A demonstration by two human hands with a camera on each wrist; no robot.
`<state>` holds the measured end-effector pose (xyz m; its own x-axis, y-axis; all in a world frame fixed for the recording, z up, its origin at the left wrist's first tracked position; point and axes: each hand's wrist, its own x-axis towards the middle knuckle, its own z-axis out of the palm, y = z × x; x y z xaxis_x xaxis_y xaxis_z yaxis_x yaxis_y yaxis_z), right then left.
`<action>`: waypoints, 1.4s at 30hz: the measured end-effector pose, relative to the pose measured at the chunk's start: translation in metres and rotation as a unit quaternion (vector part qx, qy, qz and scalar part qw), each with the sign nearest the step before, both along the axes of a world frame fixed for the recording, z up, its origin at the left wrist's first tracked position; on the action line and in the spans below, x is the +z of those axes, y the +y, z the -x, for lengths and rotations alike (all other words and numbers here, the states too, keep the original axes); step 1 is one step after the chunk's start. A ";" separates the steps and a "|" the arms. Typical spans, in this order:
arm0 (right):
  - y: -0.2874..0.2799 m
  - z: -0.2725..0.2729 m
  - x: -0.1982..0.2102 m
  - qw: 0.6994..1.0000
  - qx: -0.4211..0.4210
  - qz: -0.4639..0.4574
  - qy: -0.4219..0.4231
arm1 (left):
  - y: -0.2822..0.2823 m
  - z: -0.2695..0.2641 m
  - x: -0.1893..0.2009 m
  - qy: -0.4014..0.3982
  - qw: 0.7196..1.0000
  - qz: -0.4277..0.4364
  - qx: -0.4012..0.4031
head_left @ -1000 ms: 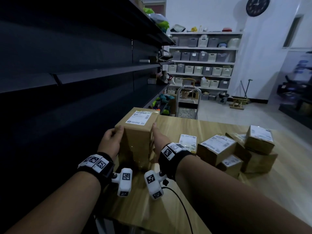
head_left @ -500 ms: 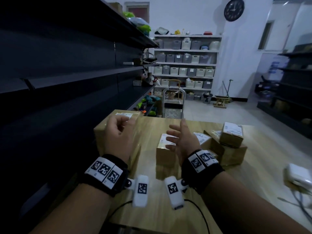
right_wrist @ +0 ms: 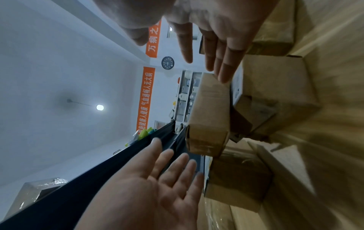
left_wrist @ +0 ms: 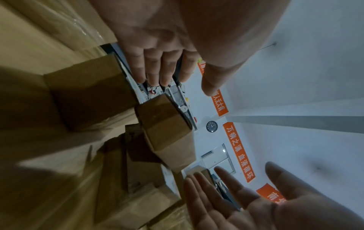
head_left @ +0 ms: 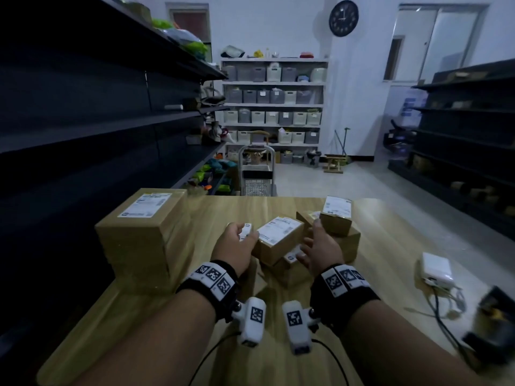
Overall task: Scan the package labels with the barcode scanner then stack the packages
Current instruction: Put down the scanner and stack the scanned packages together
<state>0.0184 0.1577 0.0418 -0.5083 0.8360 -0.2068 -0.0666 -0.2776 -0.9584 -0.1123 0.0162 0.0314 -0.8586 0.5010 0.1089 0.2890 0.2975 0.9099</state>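
A large taped cardboard package with a white label stands at the table's left edge. Right of it lies a pile of small labelled packages; the front one lies tilted on the others. My left hand is at its left side and my right hand at its right, both with straight fingers and empty. In the left wrist view the left fingers are short of the small package. In the right wrist view the right fingertips are at its corner. A dark blurred device, likely the scanner, sits at the far right.
A white power adapter with cables lies on the wooden table to the right. Another small package tops the pile at the back. Dark shelving runs close along the left. A cart stands beyond the table.
Both hands let go of the large package, which now stands at the left. They moved right to either side of the front small package, and the view turned right.
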 end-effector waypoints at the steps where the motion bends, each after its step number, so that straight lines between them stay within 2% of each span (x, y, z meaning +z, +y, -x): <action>1: 0.000 0.002 -0.002 1.000 0.015 0.009 0.004 | 0.004 0.002 -0.003 -0.002 1.000 0.009 -0.003; 4: -0.003 0.009 -0.007 0.999 0.047 0.024 0.014 | 0.012 0.002 -0.011 -0.011 0.999 0.036 -0.014; 7: -0.008 0.013 -0.009 0.996 0.069 0.043 0.034 | 0.012 -0.003 -0.014 -0.008 1.000 0.016 -0.017; 12: -0.014 0.019 -0.017 0.994 0.084 -0.069 -0.008 | 0.002 -0.008 -0.015 0.005 0.999 -0.053 -0.001; 14: -0.015 0.021 -0.018 0.993 0.075 -0.085 -0.013 | -0.003 -0.010 -0.015 0.005 0.996 -0.085 0.006; 18: -0.019 0.023 -0.016 0.997 0.048 -0.062 0.011 | -0.013 -0.014 -0.018 -0.012 0.992 -0.128 0.011; 23: -0.012 0.023 -0.018 0.998 0.051 -0.036 -0.003 | -0.026 -0.012 -0.012 -0.034 0.992 -0.118 0.005; 25: -0.008 0.021 -0.019 0.999 0.038 -0.030 -0.006 | -0.027 -0.003 -0.011 0.012 0.997 -0.061 0.048; 27: -0.005 0.020 -0.024 0.999 0.019 -0.039 -0.003 | -0.025 0.010 -0.014 0.061 0.993 0.046 0.089; 29: -0.002 0.018 -0.029 0.998 0.013 -0.057 -0.012 | -0.020 0.023 -0.020 0.106 0.981 0.147 0.076; 31: 0.003 0.017 -0.034 0.998 0.014 -0.058 -0.015 | -0.012 0.030 -0.024 0.166 0.957 0.237 0.031; 34: 0.011 0.016 -0.042 0.999 0.010 -0.035 0.007 | 0.001 0.035 -0.025 0.247 0.901 0.355 -0.041; 36: 0.011 0.017 -0.044 0.999 0.013 -0.031 0.016 | 0.008 0.039 -0.028 0.280 0.873 0.392 -0.070; 40: 0.011 0.020 -0.046 0.999 0.023 -0.018 0.033 | 0.005 0.042 -0.033 0.316 0.871 0.374 -0.042; 42: 0.010 0.023 -0.046 0.999 0.034 -0.017 0.036 | -0.001 0.040 -0.033 0.330 0.861 0.385 -0.032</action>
<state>-0.0043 0.1681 -0.0040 -0.5774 0.8044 -0.1400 -0.1175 -0.2515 -0.9607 -0.1520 0.0156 -0.0017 -0.7045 0.6872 0.1772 0.7064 0.7030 0.0819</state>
